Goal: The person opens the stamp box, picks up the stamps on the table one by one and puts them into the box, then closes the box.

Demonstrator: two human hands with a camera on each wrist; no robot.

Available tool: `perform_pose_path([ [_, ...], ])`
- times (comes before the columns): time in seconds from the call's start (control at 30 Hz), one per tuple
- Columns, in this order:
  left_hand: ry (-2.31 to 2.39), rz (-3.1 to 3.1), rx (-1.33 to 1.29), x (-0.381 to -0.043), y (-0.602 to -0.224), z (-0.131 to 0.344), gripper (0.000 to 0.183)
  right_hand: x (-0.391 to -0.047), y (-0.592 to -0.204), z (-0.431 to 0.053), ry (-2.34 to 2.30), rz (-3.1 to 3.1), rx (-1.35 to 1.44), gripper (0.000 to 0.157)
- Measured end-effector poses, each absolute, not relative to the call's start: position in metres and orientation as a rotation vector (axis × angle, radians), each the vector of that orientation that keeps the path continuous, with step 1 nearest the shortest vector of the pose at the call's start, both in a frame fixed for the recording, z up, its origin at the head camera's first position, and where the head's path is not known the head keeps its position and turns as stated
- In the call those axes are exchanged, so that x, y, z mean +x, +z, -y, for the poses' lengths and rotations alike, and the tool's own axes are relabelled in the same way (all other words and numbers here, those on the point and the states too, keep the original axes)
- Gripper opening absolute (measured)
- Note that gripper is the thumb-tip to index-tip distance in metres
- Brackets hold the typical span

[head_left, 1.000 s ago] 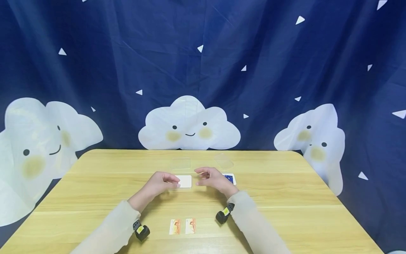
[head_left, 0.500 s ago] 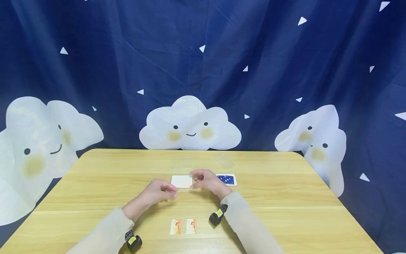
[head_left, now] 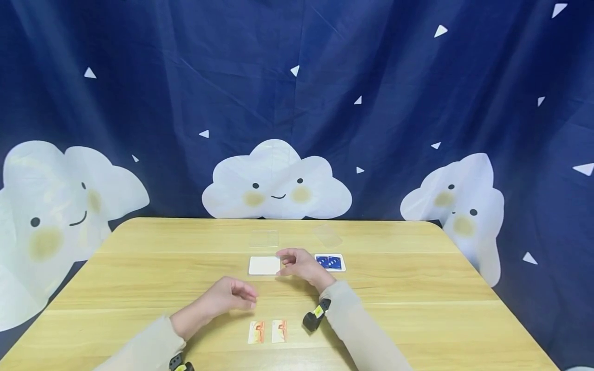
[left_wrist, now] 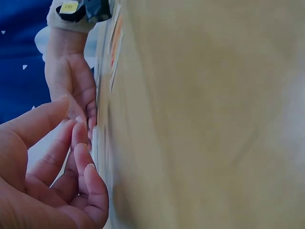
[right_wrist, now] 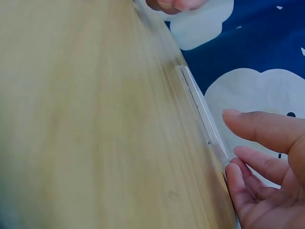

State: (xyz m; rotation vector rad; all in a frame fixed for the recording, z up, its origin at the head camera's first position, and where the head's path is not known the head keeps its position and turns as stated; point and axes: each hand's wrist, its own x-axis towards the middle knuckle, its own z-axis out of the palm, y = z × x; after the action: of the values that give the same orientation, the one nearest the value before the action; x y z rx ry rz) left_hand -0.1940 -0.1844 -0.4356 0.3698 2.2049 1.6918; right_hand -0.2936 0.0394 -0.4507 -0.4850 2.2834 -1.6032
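A white flat rectangular piece lies on the table, and in the right wrist view it shows edge-on as a thin white slab. At its right end is my right hand, fingertips right at the edge, with the thumb standing apart from the fingers in the right wrist view. My left hand hovers nearer to me, its fingers loosely bent with nothing between them. Below it lie two small orange-and-white cards, side by side. Right of the white piece, a white tray bears two blue cards.
Toward the back of the wooden table lie two clear plastic pieces, one straight and one slanted. A dark blue curtain with smiling clouds hangs behind the table's far edge.
My left hand has left the white piece and drawn back toward me. My right hand has shifted slightly left to the white piece's right end, uncovering the blue cards.
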Motion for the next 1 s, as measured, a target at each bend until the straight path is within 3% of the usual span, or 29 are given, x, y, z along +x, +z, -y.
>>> perform_pose_path([
  [1.0,1.523,-2.254,0.495,-0.183,-0.445,0.189,0.031,-0.296,-0.455,-0.04,-1.523,-2.331,-0.513,0.058],
])
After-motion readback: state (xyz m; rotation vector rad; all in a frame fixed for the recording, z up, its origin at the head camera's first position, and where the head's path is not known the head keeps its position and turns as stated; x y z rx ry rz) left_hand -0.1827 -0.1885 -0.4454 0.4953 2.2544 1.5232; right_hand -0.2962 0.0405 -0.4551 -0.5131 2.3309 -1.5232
